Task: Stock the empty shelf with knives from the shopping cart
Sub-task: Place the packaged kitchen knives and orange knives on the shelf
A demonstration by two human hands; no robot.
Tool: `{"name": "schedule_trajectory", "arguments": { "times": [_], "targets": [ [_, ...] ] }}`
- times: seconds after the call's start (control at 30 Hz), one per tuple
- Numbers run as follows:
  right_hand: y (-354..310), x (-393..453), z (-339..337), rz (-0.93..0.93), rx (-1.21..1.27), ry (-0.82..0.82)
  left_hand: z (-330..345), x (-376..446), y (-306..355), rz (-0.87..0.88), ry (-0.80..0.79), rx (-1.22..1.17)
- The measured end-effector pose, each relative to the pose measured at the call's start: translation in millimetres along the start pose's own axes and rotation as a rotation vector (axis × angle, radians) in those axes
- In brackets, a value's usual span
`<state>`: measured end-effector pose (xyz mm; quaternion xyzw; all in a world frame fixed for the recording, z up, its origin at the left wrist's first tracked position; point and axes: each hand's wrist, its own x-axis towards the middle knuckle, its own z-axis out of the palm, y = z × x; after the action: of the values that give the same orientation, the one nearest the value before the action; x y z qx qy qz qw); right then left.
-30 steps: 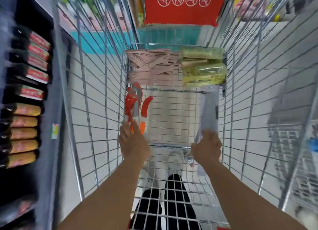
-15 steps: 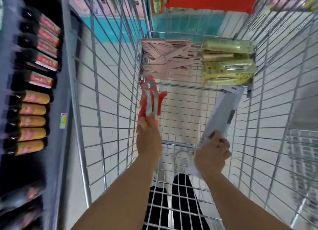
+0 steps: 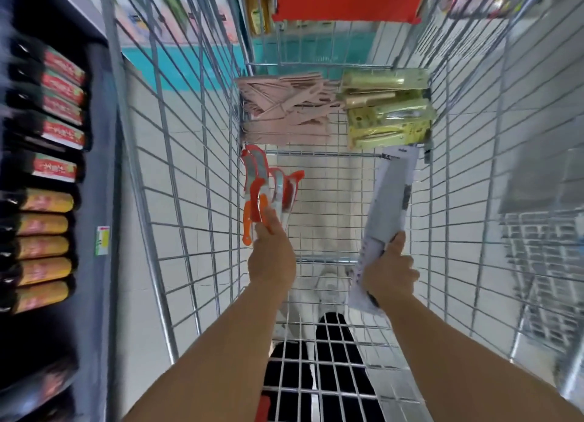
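While both arms reach down inside it, the shopping cart (image 3: 177, 200) fills most of the view, its wire walls rising on every side above a pale tiled floor. To the left of the cart stands a dark shelf (image 3: 101, 175) with rows of packages, red-labelled ones (image 3: 61, 105) above and yellow-labelled ones (image 3: 44, 248) below. At the far end of the cart lie two piles side by side: pink packaged knives (image 3: 284, 112) on the left and green-yellow packaged knives (image 3: 387, 109) on the right. Above the far end hangs a red sign (image 3: 347, 1). The right hand (image 3: 390, 273) is closed around the lower part of a long grey knife package (image 3: 387, 213), which is lifted off the cart bottom and points toward the green-yellow pile. The left hand (image 3: 271, 257) holds a bunch of orange-handled knives (image 3: 268, 188) by the handles, the blades pointing away, near the left wall of the cart. How its fingers lie around the handles is hidden behind the back of the hand. Through the cart bottom I can see black trousers (image 3: 328, 358) and a white shoe (image 3: 328, 285)
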<state>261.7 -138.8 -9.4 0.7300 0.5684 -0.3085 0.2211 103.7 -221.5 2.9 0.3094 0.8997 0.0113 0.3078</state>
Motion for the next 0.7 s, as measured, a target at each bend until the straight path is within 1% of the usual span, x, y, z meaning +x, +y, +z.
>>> {"name": "schedule_trajectory", "arguments": {
  "times": [0.17, 0.3, 0.37, 0.47, 0.53, 0.6, 0.7],
  "targets": [
    [3, -32, -20, -0.075, 0.153, -0.035, -31, -28, 10, 0.054, -0.112, 0.049],
    [0, -63, -44, -0.169, 0.156, 0.013, -60, -57, 18, 0.103, -0.123, 0.031],
    [1, -80, -56, -0.206, 0.146, 0.017, -73, -73, 22, 0.131, -0.098, 0.033],
    [0, -106, -70, -0.157, 0.269, 0.027, -88, -95, 25, 0.174, -0.041, 0.039],
    [0, -125, -79, -0.140, 0.352, 0.001, -101, -111, 27, 0.187, -0.012, 0.028],
    [-1, -140, -86, -0.197, 0.339, -0.017, -112, -124, 30, 0.172, 0.010, 0.021],
    [-4, -163, -102, -0.345, 0.328, 0.007, -132, -141, 33, 0.137, 0.104, -0.022]
  ]
}}
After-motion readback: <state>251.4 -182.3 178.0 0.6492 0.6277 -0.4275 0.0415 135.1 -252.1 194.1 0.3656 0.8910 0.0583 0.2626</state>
